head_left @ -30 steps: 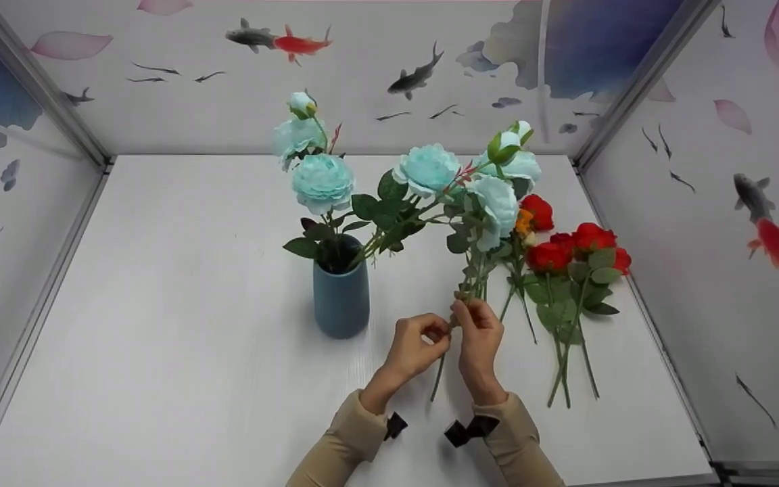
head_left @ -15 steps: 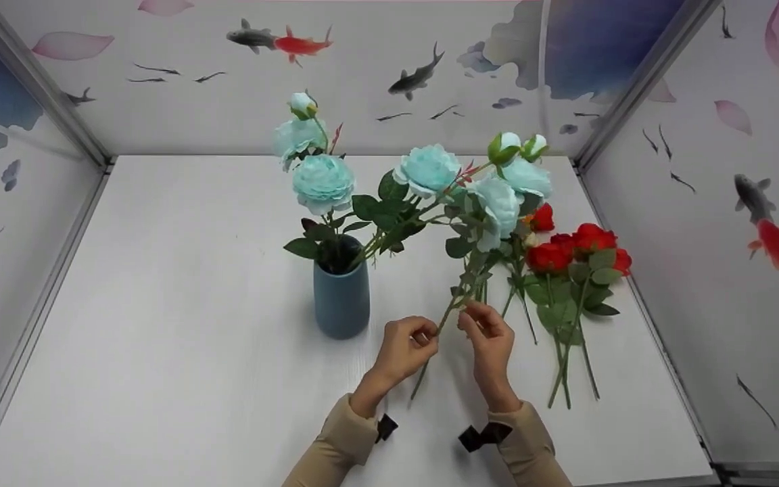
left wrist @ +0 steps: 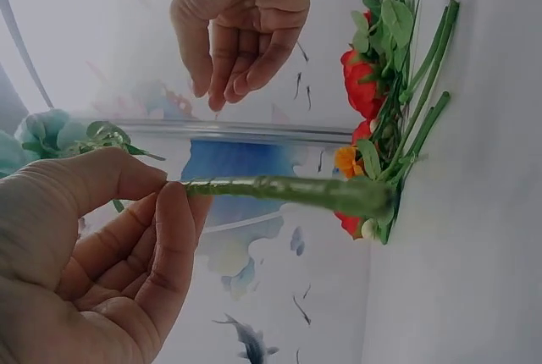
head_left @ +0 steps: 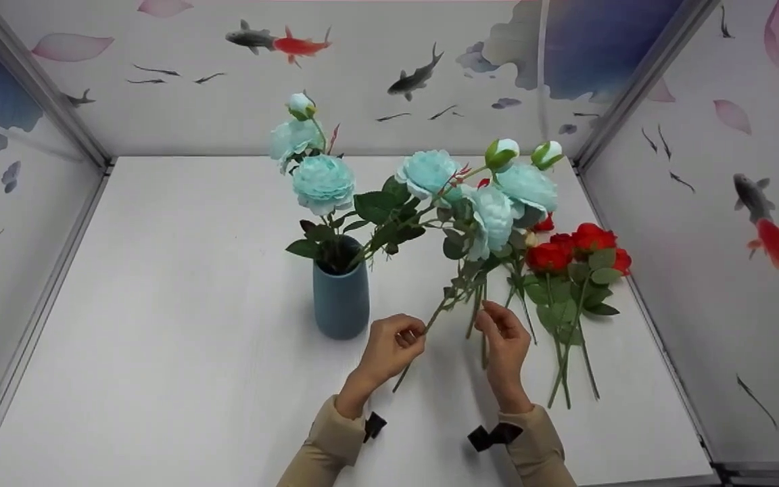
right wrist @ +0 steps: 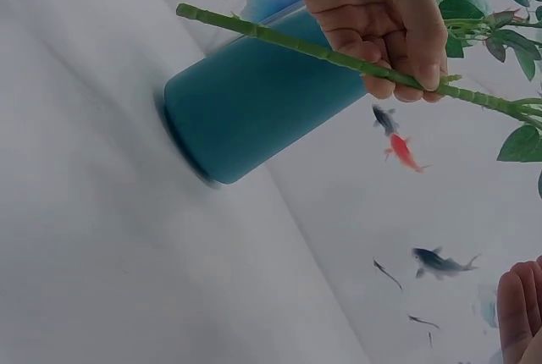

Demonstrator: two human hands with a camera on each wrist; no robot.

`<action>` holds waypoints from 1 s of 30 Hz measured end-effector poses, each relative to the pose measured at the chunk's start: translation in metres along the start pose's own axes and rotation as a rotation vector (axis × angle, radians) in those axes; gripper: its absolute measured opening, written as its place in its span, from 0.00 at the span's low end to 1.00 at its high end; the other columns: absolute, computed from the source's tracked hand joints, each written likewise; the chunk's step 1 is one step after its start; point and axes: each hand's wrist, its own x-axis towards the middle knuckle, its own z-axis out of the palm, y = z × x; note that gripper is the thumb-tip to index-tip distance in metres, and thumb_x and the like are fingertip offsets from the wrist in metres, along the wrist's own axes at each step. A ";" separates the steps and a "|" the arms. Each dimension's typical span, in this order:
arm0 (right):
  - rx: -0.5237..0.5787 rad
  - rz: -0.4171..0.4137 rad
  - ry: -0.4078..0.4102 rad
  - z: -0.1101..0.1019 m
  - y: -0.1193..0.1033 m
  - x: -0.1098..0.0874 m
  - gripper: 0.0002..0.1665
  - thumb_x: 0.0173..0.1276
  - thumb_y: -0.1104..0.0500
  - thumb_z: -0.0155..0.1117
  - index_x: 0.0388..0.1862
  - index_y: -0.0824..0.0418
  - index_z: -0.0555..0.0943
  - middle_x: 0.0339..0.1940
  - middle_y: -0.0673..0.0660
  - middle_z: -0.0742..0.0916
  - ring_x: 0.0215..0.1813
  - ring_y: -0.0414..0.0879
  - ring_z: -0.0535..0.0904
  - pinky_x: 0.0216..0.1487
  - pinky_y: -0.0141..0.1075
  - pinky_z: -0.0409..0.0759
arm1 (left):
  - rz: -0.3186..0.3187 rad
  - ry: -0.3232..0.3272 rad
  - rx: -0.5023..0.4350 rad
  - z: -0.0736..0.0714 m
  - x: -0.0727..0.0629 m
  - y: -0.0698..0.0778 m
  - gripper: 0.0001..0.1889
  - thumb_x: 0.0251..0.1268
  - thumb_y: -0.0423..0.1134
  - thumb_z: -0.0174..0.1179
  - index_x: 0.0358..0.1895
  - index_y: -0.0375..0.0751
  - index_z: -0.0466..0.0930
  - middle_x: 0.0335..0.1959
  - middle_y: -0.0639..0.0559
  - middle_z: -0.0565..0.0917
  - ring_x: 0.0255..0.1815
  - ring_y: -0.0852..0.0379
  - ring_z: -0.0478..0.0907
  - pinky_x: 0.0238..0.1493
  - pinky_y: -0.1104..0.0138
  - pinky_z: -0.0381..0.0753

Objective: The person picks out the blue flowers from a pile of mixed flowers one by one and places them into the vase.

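Observation:
My left hand (head_left: 393, 346) pinches the green stem (left wrist: 279, 190) of a pale blue artificial flower between thumb and fingertips. That stem slants up and right toward a blue bloom (head_left: 528, 186) and white-green buds (head_left: 546, 155). My right hand (head_left: 506, 343) holds nothing; its fingers are loosely bent beside the stem, as the left wrist view also shows. Left of the hands stands a blue vase (head_left: 341, 304), upright, with pale blue flowers (head_left: 322, 182) in it. One of its sprays leans right, and its bloom (head_left: 428, 172) hangs close to the held flower.
Red flowers (head_left: 552, 257) with leafy stems lie on the right side of the white table (head_left: 180, 325). An orange flower (left wrist: 345, 161) lies among them. White panels (head_left: 362, 122) printed with fish enclose the table at the back and sides.
My right hand has let go of the stem and moved right. My left hand has moved left with the stem, which now tilts more, while its buds have swung right and down.

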 end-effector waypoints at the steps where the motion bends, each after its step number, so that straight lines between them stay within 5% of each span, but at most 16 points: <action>1: 0.009 -0.001 -0.002 0.000 0.000 0.000 0.15 0.62 0.70 0.62 0.44 0.82 0.76 0.30 0.55 0.83 0.30 0.42 0.79 0.34 0.30 0.79 | 0.009 0.007 0.003 -0.002 0.000 0.000 0.04 0.51 0.24 0.60 0.29 0.34 0.82 0.24 0.47 0.82 0.22 0.59 0.78 0.23 0.70 0.78; 13: 0.029 0.042 -0.003 0.001 0.002 -0.001 0.16 0.64 0.69 0.60 0.46 0.83 0.75 0.31 0.58 0.84 0.31 0.42 0.79 0.34 0.31 0.80 | 0.173 0.110 -0.033 -0.023 0.011 0.024 0.08 0.49 0.19 0.61 0.30 0.34 0.81 0.23 0.44 0.81 0.20 0.53 0.77 0.21 0.67 0.79; 17: 0.038 0.038 -0.003 0.002 0.003 -0.002 0.16 0.64 0.69 0.61 0.45 0.83 0.75 0.30 0.57 0.84 0.31 0.42 0.79 0.34 0.31 0.80 | 0.252 0.208 -0.018 -0.034 0.021 0.047 0.10 0.44 0.14 0.61 0.29 0.31 0.80 0.23 0.42 0.80 0.19 0.51 0.77 0.20 0.66 0.79; 22: 0.044 0.028 -0.007 0.001 0.005 -0.004 0.17 0.64 0.68 0.61 0.45 0.83 0.75 0.30 0.55 0.84 0.31 0.43 0.79 0.35 0.31 0.79 | 0.314 0.344 0.028 -0.047 0.032 0.058 0.09 0.48 0.18 0.61 0.31 0.33 0.80 0.24 0.46 0.80 0.22 0.57 0.78 0.24 0.70 0.79; 30: 0.047 0.039 -0.011 0.001 0.007 -0.003 0.17 0.64 0.68 0.61 0.45 0.83 0.75 0.29 0.53 0.84 0.30 0.42 0.79 0.34 0.31 0.79 | 0.304 0.527 0.076 -0.067 0.044 0.066 0.10 0.48 0.20 0.62 0.36 0.32 0.78 0.29 0.44 0.82 0.25 0.54 0.79 0.28 0.66 0.81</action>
